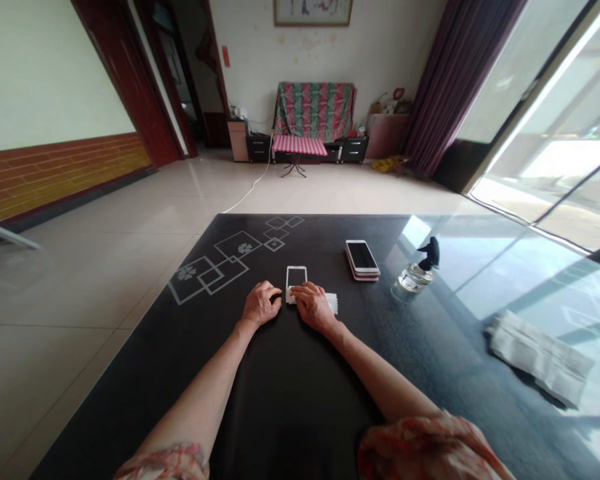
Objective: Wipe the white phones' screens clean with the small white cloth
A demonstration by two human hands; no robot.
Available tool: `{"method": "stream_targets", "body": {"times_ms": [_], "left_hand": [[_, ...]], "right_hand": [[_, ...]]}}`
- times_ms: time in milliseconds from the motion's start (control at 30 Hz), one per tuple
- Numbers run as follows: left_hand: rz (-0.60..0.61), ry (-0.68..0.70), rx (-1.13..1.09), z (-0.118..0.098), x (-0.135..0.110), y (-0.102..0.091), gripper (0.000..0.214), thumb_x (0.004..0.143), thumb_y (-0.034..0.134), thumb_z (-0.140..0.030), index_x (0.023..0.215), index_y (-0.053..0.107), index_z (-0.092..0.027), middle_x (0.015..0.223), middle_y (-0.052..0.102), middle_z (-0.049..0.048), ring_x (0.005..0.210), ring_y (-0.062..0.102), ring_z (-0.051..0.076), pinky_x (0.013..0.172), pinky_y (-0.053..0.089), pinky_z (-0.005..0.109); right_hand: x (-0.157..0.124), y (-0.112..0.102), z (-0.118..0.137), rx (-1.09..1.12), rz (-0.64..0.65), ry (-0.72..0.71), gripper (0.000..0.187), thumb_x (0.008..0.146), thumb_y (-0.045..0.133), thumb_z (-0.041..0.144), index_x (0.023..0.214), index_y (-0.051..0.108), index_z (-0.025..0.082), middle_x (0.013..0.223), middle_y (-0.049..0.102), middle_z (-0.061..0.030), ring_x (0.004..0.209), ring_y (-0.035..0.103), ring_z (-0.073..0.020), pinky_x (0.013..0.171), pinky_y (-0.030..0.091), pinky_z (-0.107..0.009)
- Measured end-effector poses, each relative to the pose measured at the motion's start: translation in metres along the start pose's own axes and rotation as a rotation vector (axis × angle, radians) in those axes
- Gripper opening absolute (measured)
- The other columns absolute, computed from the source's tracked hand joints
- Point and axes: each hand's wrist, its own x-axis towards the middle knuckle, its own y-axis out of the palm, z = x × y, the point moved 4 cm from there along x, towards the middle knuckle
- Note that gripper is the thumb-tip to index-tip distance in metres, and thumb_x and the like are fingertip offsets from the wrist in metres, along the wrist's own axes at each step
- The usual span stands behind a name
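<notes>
A white-framed smartphone [297,275] with a dark screen lies flat on the black table in front of me. My right hand [314,308] is over its lower part, fingers closed on a white wiping cloth [333,303] that shows under the fingers and out to the right. My left hand [262,304] rests on the table just left of the phone, its fingers loosely curled with nothing visible in them. A small gap seems to part it from the phone's edge. The phone's lower end is mostly hidden by my right hand and the cloth.
On the black table [290,400], a stack of phones [363,259] lies to the right. Beyond it stands a clear spray bottle [416,275] with a black trigger head. A folded grey cloth [541,357] is at the far right. A striped small table [299,145] stands across the room.
</notes>
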Motion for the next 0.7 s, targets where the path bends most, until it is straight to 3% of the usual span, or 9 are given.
{"method": "stream_targets", "body": {"times_ms": [200, 500, 700], "left_hand": [[-0.012, 0.013, 0.027, 0.001, 0.000, 0.001, 0.015, 0.077, 0.059, -0.022, 0.086, 0.071, -0.022, 0.082, 0.062, 0.0039, 0.082, 0.058, 0.020, 0.077, 0.048, 0.031], [-0.023, 0.039, 0.037, -0.003, -0.001, 0.000, 0.017, 0.077, 0.061, -0.025, 0.090, 0.071, -0.020, 0.085, 0.062, 0.0049, 0.083, 0.057, 0.020, 0.078, 0.049, 0.032], [-0.038, 0.097, 0.021, -0.008, -0.003, 0.001, 0.028, 0.082, 0.061, -0.042, 0.098, 0.069, -0.021, 0.092, 0.062, 0.0056, 0.087, 0.055, 0.020, 0.082, 0.048, 0.033]], "right_hand": [[0.009, 0.007, 0.005, -0.015, 0.001, -0.018, 0.028, 0.090, 0.049, 0.019, 0.110, 0.068, 0.026, 0.118, 0.066, -0.0030, 0.113, 0.048, -0.0246, 0.095, 0.034, -0.042], [-0.014, -0.017, -0.018, -0.027, -0.029, 0.039, 0.030, 0.090, 0.048, 0.018, 0.111, 0.068, 0.026, 0.118, 0.066, -0.0028, 0.113, 0.049, -0.0247, 0.095, 0.035, -0.042], [-0.012, -0.015, -0.021, -0.011, -0.027, 0.040, 0.032, 0.089, 0.048, 0.016, 0.112, 0.067, 0.028, 0.117, 0.066, -0.0027, 0.114, 0.050, -0.0235, 0.096, 0.035, -0.041]]}}
